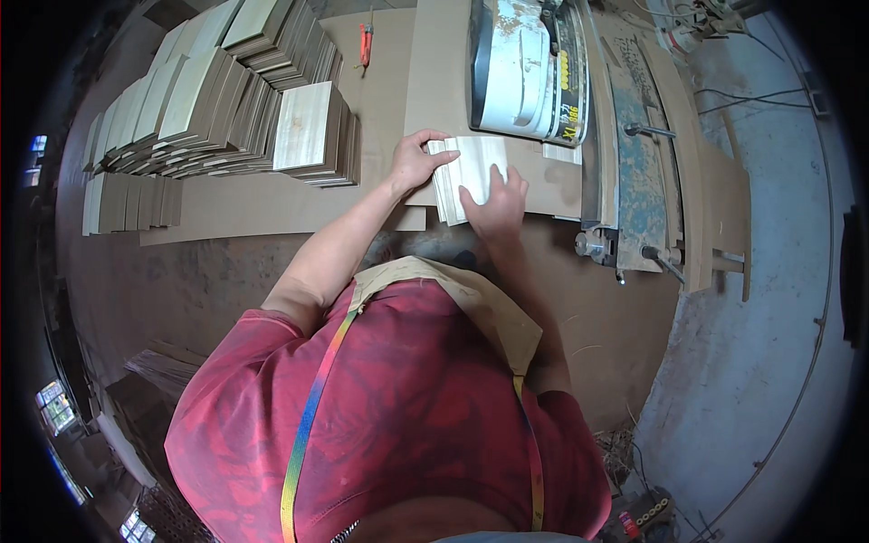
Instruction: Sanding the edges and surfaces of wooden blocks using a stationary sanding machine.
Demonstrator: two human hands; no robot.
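Observation:
A small stack of pale wooden boards (475,161) sits at the near edge of the brown work surface, its pieces slightly fanned out. My left hand (419,163) grips its left side, thumb over the top and fingers by the far corner. On the right, my right hand (496,204) holds the stack with its thumb and fingers spread over the top board. Just beyond the boards stands a white machine housing (516,72) with worn paint and a dark base. A light wood piece (562,154) pokes out at its near right corner.
Many stacked wooden boards (195,100) fill the left side of the table, with a separate block of boards (308,127) nearest my left arm. A red-handled tool (366,45) lies farther back. Clamps (650,131) and a worn blue-green metal bed (634,163) stand at right.

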